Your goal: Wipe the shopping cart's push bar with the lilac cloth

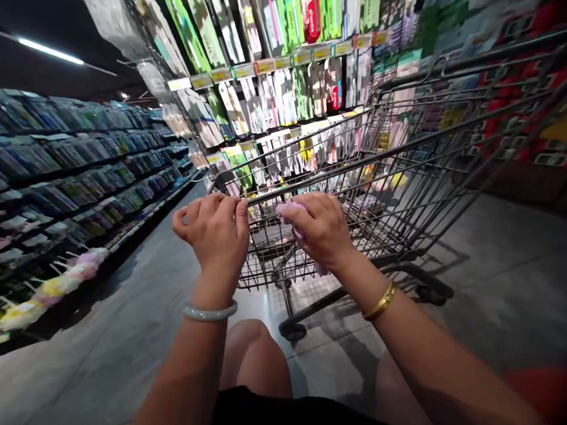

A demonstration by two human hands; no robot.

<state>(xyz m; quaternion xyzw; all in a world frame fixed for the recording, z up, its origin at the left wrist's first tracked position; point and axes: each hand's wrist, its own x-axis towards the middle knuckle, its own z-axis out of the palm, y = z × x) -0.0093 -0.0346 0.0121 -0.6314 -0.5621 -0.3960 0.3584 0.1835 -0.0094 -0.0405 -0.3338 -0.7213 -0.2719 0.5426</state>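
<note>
A metal wire shopping cart stands in front of me, tilted in the view. My left hand is at the cart's near left end, fingers curled at its top rim; whether it grips the rim is not clear. A pale bangle circles that wrist. A little to the right, my right hand is closed on a light purple cloth, part of which hangs below the palm. This hand is over the cart's near side, just below the rim. A gold bracelet is on the right wrist.
Racks of packaged goods rise behind the cart. Long shelves run along the left, with fluffy pastel items at their near end. Red boxes stand at the right. The cart's wheels rest on the grey floor.
</note>
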